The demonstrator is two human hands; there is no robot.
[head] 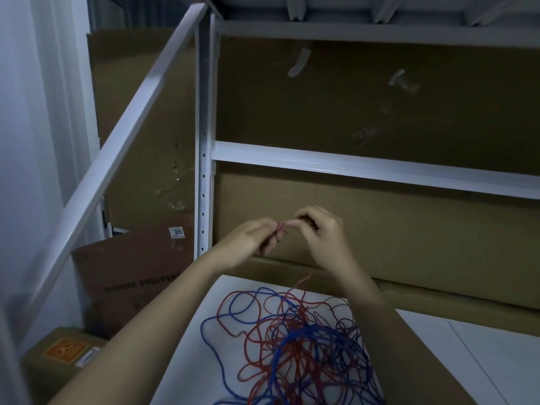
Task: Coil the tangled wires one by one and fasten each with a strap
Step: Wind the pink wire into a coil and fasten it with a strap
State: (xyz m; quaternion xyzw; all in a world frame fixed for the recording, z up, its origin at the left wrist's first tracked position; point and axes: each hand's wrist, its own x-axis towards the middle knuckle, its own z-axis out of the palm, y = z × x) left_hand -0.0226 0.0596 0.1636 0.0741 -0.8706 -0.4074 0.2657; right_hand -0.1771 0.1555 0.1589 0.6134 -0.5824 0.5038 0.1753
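hands raised at the far side: my left hand [253,235] and right hand [319,229] both pinch a red wire end [282,228]; tangled wires [295,340] lie near me on the white table [482,355].

Matt red and blue wires [295,340], plastic-coated by the look, sprawl on a smooth white tabletop [467,361]. Behind, a painted metal shelf frame [350,168] shows a slight sheen, backed by dull brown cardboard [380,226].
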